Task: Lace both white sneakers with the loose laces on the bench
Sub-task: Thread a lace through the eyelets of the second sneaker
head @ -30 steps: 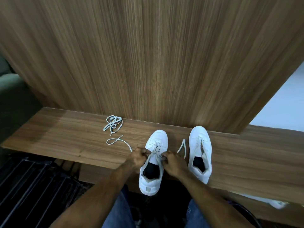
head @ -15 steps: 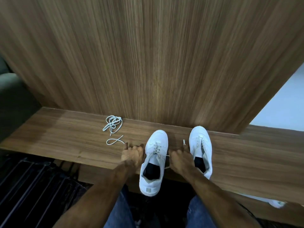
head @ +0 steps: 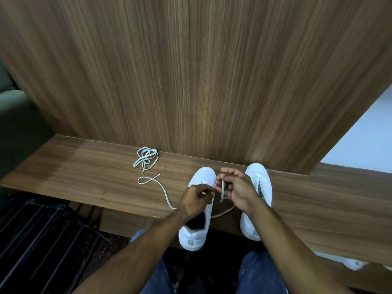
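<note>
Fingers [head: 225, 178] of the right hand [head: 237, 188] pinch one end of the shoelace [head: 222, 190] above the left sneaker [head: 202, 177]; the lace tip hangs down from the pinch. Fingers of the left hand [head: 195, 198] close on the other run of the same lace at the eyelet rows, though the exact contact is hidden behind the knuckles. A slack length of the lace curves across the bench [head: 95, 172] between the two shoes, and the far end trails left in a loop toward the front edge.

Procedure for the current step, judged as threading the next eyelet pair:
- Keep the pinch close to the lace tip so that it enters the eyelet straight.
- Steady the eyelet flap with the left hand while feeding.
- Draw both ends to equal length before crossing.
- Keep the lace flat; a twist at this stage is likely to carry up through every later row.

The right sneaker [head: 259, 183] stands just beside, toe toward the wood panel [head: 191, 81], partly hidden by the right forearm; whether it is laced cannot be told. A second loose lace [head: 146, 159] lies bundled near the panel, well apart from the hands.
</note>
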`<action>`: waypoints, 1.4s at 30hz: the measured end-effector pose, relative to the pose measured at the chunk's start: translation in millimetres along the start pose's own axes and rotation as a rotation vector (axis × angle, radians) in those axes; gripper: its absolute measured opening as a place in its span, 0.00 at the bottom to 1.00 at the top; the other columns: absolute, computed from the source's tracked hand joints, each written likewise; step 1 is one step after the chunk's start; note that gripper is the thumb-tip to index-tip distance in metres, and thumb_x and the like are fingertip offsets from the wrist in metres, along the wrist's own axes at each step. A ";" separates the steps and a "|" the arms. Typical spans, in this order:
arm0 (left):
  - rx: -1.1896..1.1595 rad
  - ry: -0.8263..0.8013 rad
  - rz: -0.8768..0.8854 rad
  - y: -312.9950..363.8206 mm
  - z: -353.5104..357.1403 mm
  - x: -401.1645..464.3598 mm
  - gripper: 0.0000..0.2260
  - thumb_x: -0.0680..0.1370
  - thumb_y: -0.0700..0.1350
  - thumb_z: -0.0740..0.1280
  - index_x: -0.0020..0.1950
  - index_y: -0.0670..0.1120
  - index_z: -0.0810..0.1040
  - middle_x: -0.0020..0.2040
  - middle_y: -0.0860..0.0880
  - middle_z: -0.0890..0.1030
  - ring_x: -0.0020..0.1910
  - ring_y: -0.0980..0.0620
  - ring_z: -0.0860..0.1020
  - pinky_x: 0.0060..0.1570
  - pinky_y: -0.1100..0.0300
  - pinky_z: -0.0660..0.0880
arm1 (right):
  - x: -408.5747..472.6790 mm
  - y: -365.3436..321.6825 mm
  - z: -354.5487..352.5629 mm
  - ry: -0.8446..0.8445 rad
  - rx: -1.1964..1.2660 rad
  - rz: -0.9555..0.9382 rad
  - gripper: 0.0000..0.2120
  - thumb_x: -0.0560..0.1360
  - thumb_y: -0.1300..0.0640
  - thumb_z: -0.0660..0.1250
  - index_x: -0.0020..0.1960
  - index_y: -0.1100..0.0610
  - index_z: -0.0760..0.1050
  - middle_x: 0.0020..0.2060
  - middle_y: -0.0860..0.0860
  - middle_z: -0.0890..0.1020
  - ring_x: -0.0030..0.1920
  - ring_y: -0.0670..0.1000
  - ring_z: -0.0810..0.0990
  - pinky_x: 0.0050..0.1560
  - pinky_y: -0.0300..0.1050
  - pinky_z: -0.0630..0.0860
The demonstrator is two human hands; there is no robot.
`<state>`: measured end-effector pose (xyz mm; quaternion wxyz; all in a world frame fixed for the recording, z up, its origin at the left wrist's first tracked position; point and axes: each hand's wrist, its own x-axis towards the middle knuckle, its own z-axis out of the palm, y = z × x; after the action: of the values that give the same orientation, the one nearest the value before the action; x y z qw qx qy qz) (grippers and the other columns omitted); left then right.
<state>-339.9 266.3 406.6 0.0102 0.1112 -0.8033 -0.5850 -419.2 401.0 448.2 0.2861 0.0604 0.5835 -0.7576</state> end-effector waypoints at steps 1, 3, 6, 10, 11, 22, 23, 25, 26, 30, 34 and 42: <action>-0.111 0.001 -0.051 4.5 7.7 -0.6 0.09 0.76 0.40 0.67 0.45 0.55 0.80 0.37 0.56 0.81 0.36 0.58 0.78 0.37 0.58 0.75 | -0.2 -3.9 5.7 0.025 0.032 0.007 0.09 0.76 0.71 0.63 0.52 0.61 0.75 0.40 0.57 0.83 0.42 0.54 0.82 0.54 0.51 0.78; -0.238 -0.046 -0.138 12.1 20.4 -1.8 0.08 0.78 0.40 0.65 0.47 0.53 0.79 0.39 0.58 0.80 0.38 0.64 0.76 0.39 0.65 0.72 | 0.1 -7.6 14.8 0.056 0.078 0.019 0.09 0.76 0.71 0.62 0.51 0.61 0.75 0.40 0.57 0.83 0.43 0.54 0.82 0.51 0.49 0.79; -0.222 -0.102 -0.128 8.4 25.5 0.3 0.06 0.80 0.43 0.64 0.46 0.46 0.79 0.38 0.52 0.80 0.36 0.62 0.75 0.38 0.66 0.69 | 0.9 -10.4 19.7 0.065 0.095 0.035 0.09 0.76 0.72 0.61 0.51 0.62 0.75 0.40 0.58 0.82 0.43 0.54 0.82 0.48 0.48 0.80; -0.040 -0.070 -0.005 1.1 -2.1 6.7 0.08 0.80 0.41 0.64 0.42 0.43 0.78 0.32 0.51 0.78 0.31 0.60 0.75 0.37 0.67 0.71 | 6.6 -13.7 -0.4 0.202 0.010 -0.012 0.09 0.76 0.72 0.61 0.49 0.60 0.74 0.39 0.56 0.81 0.41 0.52 0.82 0.45 0.46 0.79; 0.023 -0.059 0.001 -1.8 -14.5 9.7 0.08 0.80 0.40 0.64 0.42 0.44 0.78 0.31 0.52 0.78 0.30 0.62 0.75 0.36 0.68 0.71 | 8.4 -12.6 -9.2 0.256 -0.030 -0.027 0.10 0.76 0.72 0.60 0.48 0.60 0.74 0.39 0.56 0.81 0.41 0.52 0.81 0.46 0.46 0.79; 0.293 -0.032 0.028 -22.0 -50.1 24.2 0.08 0.78 0.44 0.68 0.39 0.49 0.81 0.29 0.55 0.75 0.29 0.58 0.71 0.35 0.60 0.69 | 16.1 42.9 -5.5 -0.056 -1.118 -0.365 0.16 0.73 0.61 0.69 0.60 0.54 0.78 0.57 0.51 0.76 0.56 0.51 0.77 0.53 0.41 0.71; 0.298 -0.054 0.055 -17.8 -42.6 22.9 0.07 0.78 0.43 0.68 0.41 0.46 0.82 0.30 0.55 0.76 0.31 0.56 0.73 0.36 0.59 0.70 | 15.8 46.7 1.1 -0.124 -1.160 -0.381 0.13 0.74 0.59 0.68 0.58 0.54 0.79 0.56 0.51 0.77 0.55 0.52 0.78 0.51 0.42 0.71; 0.305 -0.058 0.081 -15.1 -32.9 22.3 0.07 0.78 0.43 0.68 0.41 0.45 0.83 0.30 0.58 0.77 0.32 0.57 0.74 0.38 0.60 0.71 | 15.7 49.7 4.5 -0.122 -1.252 -0.417 0.07 0.76 0.56 0.65 0.50 0.53 0.81 0.50 0.51 0.81 0.52 0.53 0.79 0.46 0.45 0.71; 0.313 -0.045 0.076 -17.8 -32.4 22.4 0.08 0.78 0.44 0.68 0.39 0.49 0.82 0.29 0.59 0.77 0.31 0.58 0.73 0.37 0.60 0.70 | 14.9 48.2 2.5 -0.072 -1.277 -0.433 0.07 0.77 0.54 0.65 0.47 0.53 0.81 0.47 0.51 0.82 0.50 0.53 0.80 0.43 0.45 0.71; 0.330 0.037 -0.028 -45.7 -50.6 20.5 0.11 0.77 0.50 0.69 0.34 0.57 0.79 0.27 0.54 0.77 0.28 0.59 0.70 0.32 0.61 0.70 | 15.0 35.5 -25.7 0.209 -1.132 -0.389 0.08 0.77 0.53 0.67 0.51 0.52 0.84 0.45 0.51 0.86 0.47 0.53 0.82 0.43 0.42 0.72; 0.352 0.117 -0.074 -55.1 -65.8 14.3 0.06 0.77 0.47 0.69 0.41 0.50 0.83 0.32 0.52 0.80 0.29 0.59 0.71 0.33 0.66 0.71 | 19.1 19.1 -52.5 0.482 -0.974 -0.368 0.07 0.76 0.55 0.67 0.47 0.54 0.85 0.40 0.54 0.85 0.46 0.57 0.82 0.45 0.44 0.73; 0.369 0.009 0.078 -39.3 -38.3 20.2 0.06 0.75 0.49 0.69 0.42 0.50 0.84 0.37 0.55 0.83 0.39 0.54 0.80 0.43 0.56 0.76 | 15.0 42.2 -14.7 -0.082 -1.307 -0.587 0.21 0.70 0.60 0.68 0.64 0.54 0.77 0.60 0.53 0.79 0.61 0.55 0.76 0.63 0.50 0.71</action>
<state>-347.4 215.1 379.3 0.0159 0.0827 -0.9006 -0.4265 -414.0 402.5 401.4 0.0701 -0.3111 0.8989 -0.3006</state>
